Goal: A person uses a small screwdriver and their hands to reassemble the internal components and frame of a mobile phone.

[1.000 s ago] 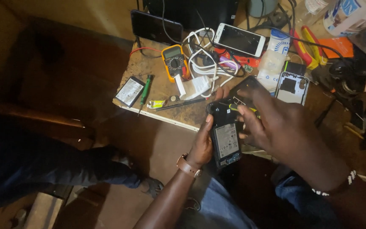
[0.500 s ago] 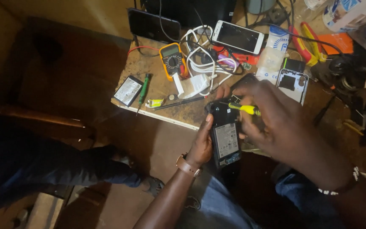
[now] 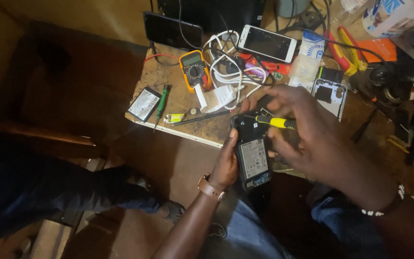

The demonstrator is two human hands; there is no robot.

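The left hand point(image 3: 226, 160) cradles the opened black phone point(image 3: 252, 153) upright just off the workbench point(image 3: 178, 103) edge, battery exposed. The right hand point(image 3: 307, 129) pinches a yellow-handled screwdriver point(image 3: 276, 123) against its top.

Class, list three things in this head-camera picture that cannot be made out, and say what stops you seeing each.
1. Head view: the screwdriver tip, too small and dark against the opened phone.
2. Head view: the phone's left edge, covered by the left hand.
3. Head view: the white container, cut off by the top edge.
4. Head view: the right hand hides the table beneath.
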